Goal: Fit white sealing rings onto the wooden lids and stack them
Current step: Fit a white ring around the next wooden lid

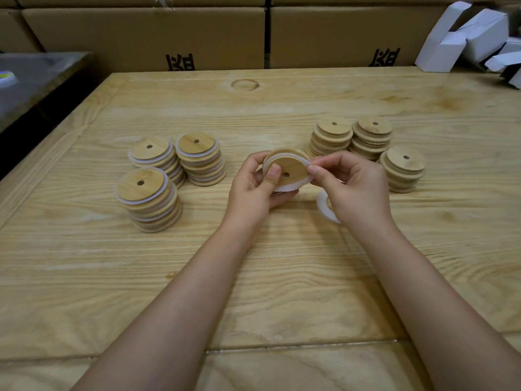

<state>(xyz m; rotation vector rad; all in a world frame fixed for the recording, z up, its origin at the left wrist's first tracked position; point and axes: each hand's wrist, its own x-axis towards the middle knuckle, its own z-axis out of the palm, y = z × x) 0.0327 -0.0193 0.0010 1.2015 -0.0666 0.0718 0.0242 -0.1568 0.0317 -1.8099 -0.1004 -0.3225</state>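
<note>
Left hand [253, 183] held the stiff, light lid [291, 165] by its rim; right hand [352, 183] pinched the seemingly soft, stretchy ring [286, 187] at three o'clock.

Wooden table [282, 108], cardboard boxes [141, 32] behind, white cartons [465, 38] far right

Counted are three ringed lid stacks [148, 200], three bare lid stacks [332, 136], one single lid [291, 166] and two white rings [321, 206]
</note>
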